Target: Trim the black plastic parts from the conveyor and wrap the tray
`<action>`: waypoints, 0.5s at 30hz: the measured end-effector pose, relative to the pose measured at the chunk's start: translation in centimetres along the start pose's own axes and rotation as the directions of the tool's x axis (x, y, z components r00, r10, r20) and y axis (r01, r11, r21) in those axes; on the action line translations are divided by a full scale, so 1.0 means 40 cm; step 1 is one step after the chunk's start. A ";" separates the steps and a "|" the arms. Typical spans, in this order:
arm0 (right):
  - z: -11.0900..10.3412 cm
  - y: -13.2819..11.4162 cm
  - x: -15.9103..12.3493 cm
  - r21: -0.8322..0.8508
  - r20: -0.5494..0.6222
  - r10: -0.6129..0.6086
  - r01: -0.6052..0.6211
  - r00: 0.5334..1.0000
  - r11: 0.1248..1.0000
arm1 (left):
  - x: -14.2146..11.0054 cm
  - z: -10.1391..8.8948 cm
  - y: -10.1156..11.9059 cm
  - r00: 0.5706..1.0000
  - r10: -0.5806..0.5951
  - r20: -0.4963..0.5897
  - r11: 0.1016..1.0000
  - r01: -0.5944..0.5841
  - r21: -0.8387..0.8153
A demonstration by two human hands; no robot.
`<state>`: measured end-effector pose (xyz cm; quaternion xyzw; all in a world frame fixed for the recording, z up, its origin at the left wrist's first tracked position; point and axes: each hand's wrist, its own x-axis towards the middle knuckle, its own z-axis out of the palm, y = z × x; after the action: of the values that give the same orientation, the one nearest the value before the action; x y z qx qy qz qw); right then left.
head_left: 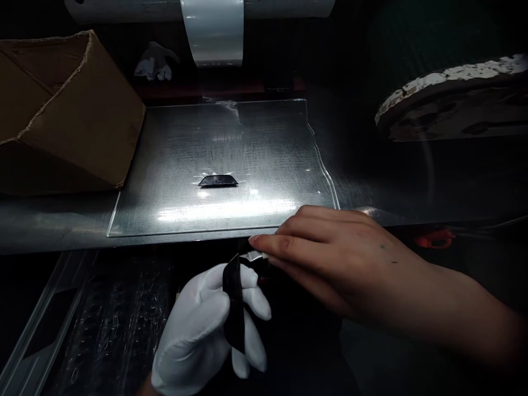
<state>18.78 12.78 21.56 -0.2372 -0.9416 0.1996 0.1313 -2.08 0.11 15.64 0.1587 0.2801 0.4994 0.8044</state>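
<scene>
My left hand [193, 324], in a white glove, grips a small black part [234, 308] with slanted ends between thumb and fingers, tilted almost upright. Bare, my right hand [322, 253] is closed round a slim tool with a metal blade-like tip [252, 256]. This tip is at the upper end of the black part; whether they touch I cannot tell. The tool's handle is mostly hidden under my fingers. A similar black piece [218, 181] lies on the scratched glass plate [173, 143] beyond my hands.
An open cardboard box [94, 115] stands at the left of the metal bench. Clear plastic trays [115, 319] lie below the bench edge at left. An orange-red handle [435, 238] shows at right. Behind are a crumpled white cloth [154, 61] and a large round object [454, 82].
</scene>
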 end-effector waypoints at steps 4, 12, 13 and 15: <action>0.003 0.008 -0.006 0.136 -0.136 0.030 -0.011 0.990 0.991 | 0.011 -0.002 -0.015 0.978 0.149 0.147 0.981 -0.128 -0.143; 0.024 0.024 -0.014 0.145 -0.158 0.102 -0.080 0.982 0.986 | 0.005 0.018 -0.037 0.953 0.299 -0.045 0.940 -0.302 -0.159; 0.026 0.026 -0.015 0.142 -0.154 0.109 -0.087 0.982 0.986 | 0.004 0.017 -0.033 0.956 0.291 -0.031 0.945 -0.293 -0.149; 0.027 0.029 -0.018 0.142 -0.147 0.120 -0.099 0.982 0.985 | 0.004 0.014 -0.019 0.963 0.268 0.009 0.957 -0.265 -0.116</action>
<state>19.49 13.01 20.00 -0.2941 -0.8986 0.2502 0.2085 -1.12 -0.08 15.63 0.1552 0.2173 0.6164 0.7407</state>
